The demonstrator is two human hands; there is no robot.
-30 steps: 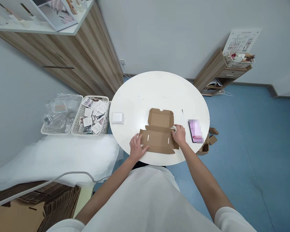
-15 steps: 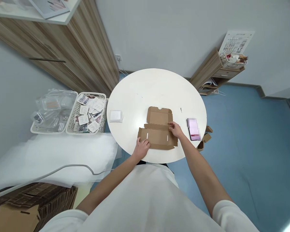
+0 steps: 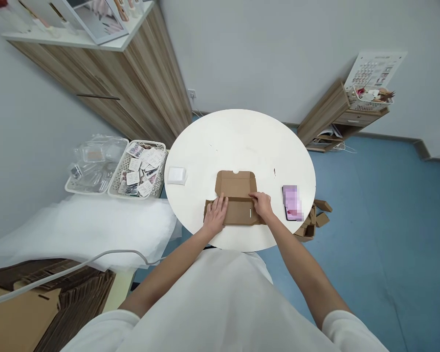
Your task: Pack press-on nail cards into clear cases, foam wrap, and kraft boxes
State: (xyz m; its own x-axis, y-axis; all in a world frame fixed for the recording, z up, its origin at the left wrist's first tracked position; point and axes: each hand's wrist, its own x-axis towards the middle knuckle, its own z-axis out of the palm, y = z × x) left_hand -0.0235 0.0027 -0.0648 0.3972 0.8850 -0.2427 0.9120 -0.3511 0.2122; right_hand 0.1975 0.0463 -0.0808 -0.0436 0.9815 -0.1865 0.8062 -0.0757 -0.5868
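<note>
A flat brown cardboard box [image 3: 236,212], partly folded, lies near the front of the round white table [image 3: 249,142]. Its lid panel [image 3: 236,186], with a small notch in the far edge, points away from me. My left hand [image 3: 216,215] rests on the left part of the base panel, fingers stretched out, covering one of the white slots. At the crease between lid and base on the right, my right hand [image 3: 262,204] pinches the cardboard with thumb and fingers. A phone [image 3: 292,203] lies to the right of that hand.
A small white packet stack [image 3: 176,175] sits at the table's left edge. Beyond it stand a basket of cards [image 3: 139,171] and a tray of clear plastic cases [image 3: 95,166]. Several cardboard boxes [image 3: 310,227] are on the floor at right; flattened cartons [image 3: 84,308] stack lower left.
My left hand has moved up from the box's near left edge onto the base panel. My right hand has shifted slightly left along the crease. The view has tilted a little.
</note>
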